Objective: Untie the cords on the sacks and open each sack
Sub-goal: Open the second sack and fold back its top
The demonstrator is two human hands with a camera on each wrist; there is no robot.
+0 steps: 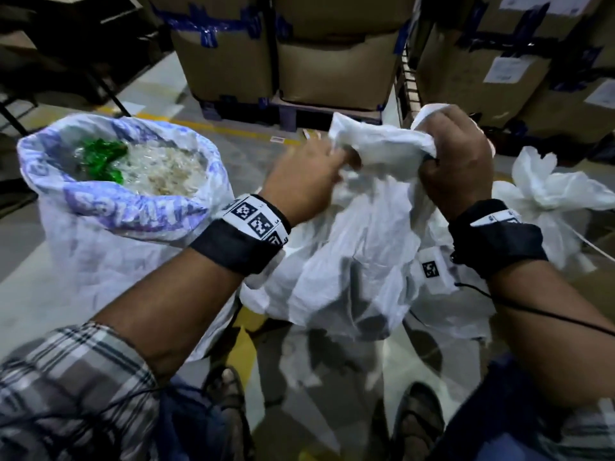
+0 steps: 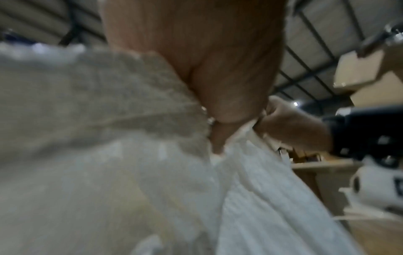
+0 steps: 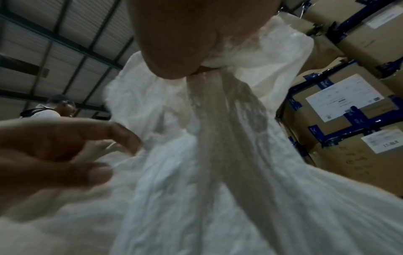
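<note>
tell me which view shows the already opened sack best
The head view: the opened sack stands at the left, mouth rolled down, pale contents and a green wrapper visible inside. Neither wrist view shows it; both are filled by the white sack in the hands.

We're in a dim warehouse. Grey concrete floor (image 1: 159, 94) with a yellow painted line (image 1: 213, 126) running across it. Ahead of us, stacked brown cardboard boxes (image 1: 336, 68) sealed with blue tape (image 1: 206, 28), sitting on a dark pallet (image 1: 293, 114). More boxes with white paper labels (image 3: 343, 98) stacked to the right. Dark metal frame legs (image 1: 109, 91) at far left. Overhead we see a corrugated sheet roof (image 3: 65, 34) on dark steel beams (image 3: 50, 37). Another person (image 3: 54, 108) stands in the background, blurred. Lighting is low throughout.
</note>
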